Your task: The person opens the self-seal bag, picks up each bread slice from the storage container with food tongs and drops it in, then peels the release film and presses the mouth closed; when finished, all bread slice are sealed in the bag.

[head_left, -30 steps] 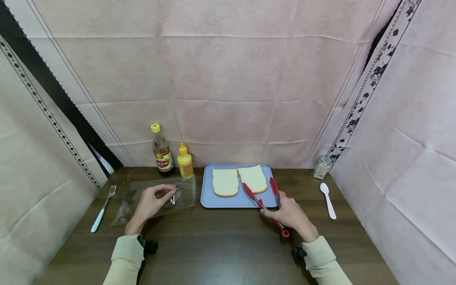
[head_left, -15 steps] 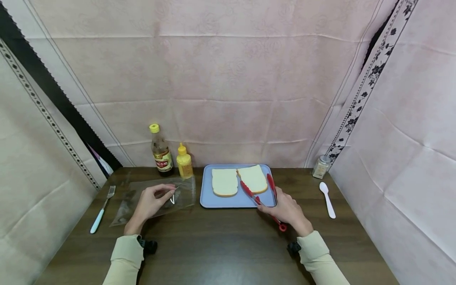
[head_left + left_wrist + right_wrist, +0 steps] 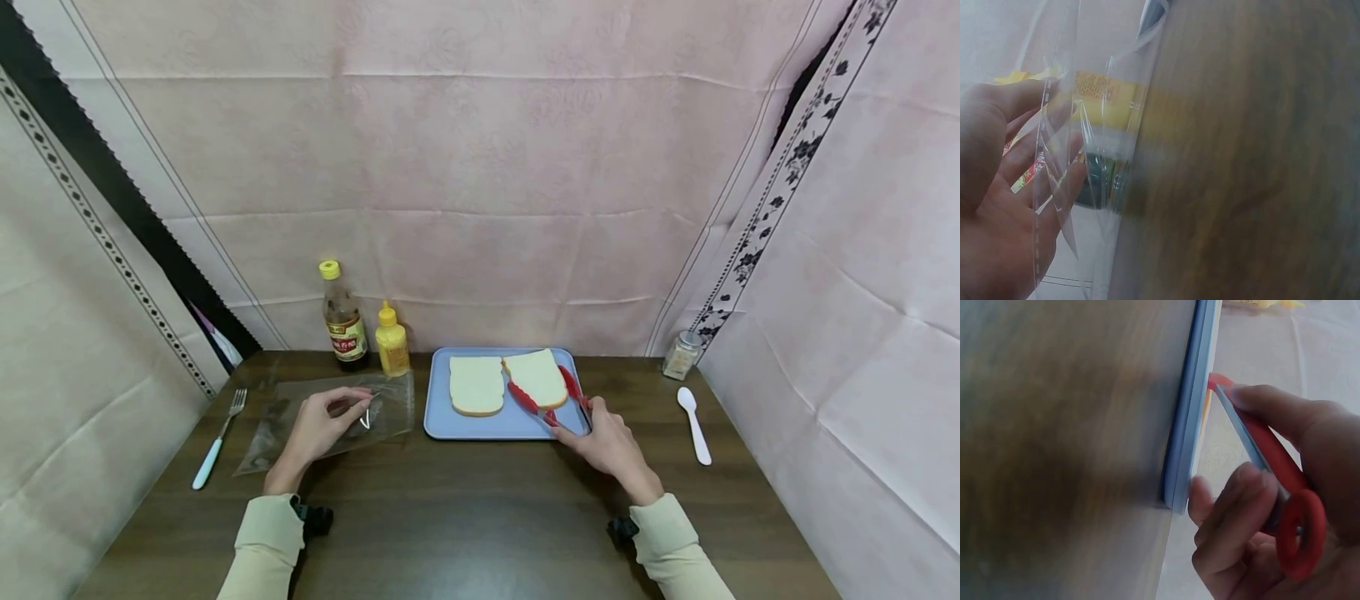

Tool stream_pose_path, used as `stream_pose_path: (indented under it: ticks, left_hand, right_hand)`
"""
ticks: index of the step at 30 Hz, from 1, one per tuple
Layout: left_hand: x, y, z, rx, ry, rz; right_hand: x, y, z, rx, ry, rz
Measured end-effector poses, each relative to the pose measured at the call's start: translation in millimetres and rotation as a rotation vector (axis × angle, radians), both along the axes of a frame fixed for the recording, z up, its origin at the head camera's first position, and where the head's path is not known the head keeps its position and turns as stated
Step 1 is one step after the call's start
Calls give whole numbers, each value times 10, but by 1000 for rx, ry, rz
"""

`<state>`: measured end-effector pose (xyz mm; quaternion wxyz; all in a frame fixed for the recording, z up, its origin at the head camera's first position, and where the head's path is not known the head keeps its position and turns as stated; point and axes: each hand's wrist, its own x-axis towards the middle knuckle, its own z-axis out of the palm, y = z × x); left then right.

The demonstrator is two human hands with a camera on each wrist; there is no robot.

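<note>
The right hand (image 3: 611,446) grips red tongs (image 3: 551,400) astride the soft, crushable bread slice (image 3: 536,377) on the tray (image 3: 480,423); left of the tray, the left hand (image 3: 318,429) pinches a limp, slippery plastic bag (image 3: 330,412).

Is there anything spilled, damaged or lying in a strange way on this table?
Nothing stands out. Two bread slices lie flat on the blue tray, both bottles stand upright, and no spill shows. The right hand holds red tongs at the right slice; the left hand holds a clear bag.
</note>
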<state>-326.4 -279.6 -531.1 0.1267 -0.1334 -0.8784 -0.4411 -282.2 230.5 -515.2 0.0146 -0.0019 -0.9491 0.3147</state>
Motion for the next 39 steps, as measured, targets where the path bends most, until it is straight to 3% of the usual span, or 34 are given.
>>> stream_pose_path:
  ticks: [11, 25, 39]
  left_hand:
    - [30, -6, 10, -5, -6, 16]
    - [66, -18, 13, 48, 23, 25]
    - [38, 3, 34, 39, 38, -5]
  right_hand:
    - [0, -17, 68, 49, 69, 47]
    - [-77, 219, 103, 32, 161, 141]
    - [6, -320, 99, 47, 186, 388]
